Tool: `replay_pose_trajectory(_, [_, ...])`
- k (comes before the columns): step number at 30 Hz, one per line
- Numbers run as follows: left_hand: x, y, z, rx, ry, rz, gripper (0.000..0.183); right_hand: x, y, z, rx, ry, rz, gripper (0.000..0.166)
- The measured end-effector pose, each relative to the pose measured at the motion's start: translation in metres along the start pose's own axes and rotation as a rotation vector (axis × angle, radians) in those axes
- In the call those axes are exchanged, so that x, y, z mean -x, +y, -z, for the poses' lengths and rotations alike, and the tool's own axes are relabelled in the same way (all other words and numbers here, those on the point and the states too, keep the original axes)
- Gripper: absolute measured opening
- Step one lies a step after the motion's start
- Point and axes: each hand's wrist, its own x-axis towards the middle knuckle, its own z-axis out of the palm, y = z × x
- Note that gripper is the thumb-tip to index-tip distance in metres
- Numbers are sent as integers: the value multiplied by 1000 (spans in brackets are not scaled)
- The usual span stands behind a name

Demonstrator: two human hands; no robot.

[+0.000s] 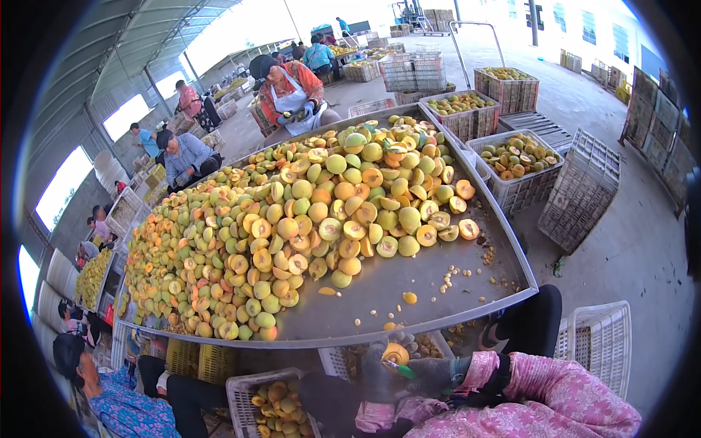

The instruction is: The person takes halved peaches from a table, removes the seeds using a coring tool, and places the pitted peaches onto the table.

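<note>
Near the table's front edge, my gloved left hand [376, 366] is closed around a halved yellow fruit [395, 354], likely a peach or apricot. My gloved right hand [430, 374] grips a small tool with a green handle [407, 372], its tip against the cut face of that fruit. Beyond them, a metal-rimmed table [383, 306] bears a large heap of whole and halved yellow-green fruit [301, 219]. Loose pits [446, 279] lie on its bare metal surface. Below my hands, a white crate [331, 364] holds dark pieces, partly hidden.
A crate of fruit [235, 391] stands at the lower left, beside a seated person in blue [131, 405]. A white crate [621, 350] is at the right. Several filled crates [515, 175] stand beyond the table's right edge. Across it sits a person in orange [296, 82].
</note>
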Motion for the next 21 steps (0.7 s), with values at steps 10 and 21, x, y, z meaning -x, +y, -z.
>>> replay_pose_trajectory(10, [-7, -16, -15, 817, 80, 163, 42, 30, -17, -28, 459, -97, 156, 22])
replay_pose_trajectory(21, [18, 28, 15, 600, 181, 23, 27, 47, -34, -24, 573, 9, 287, 33])
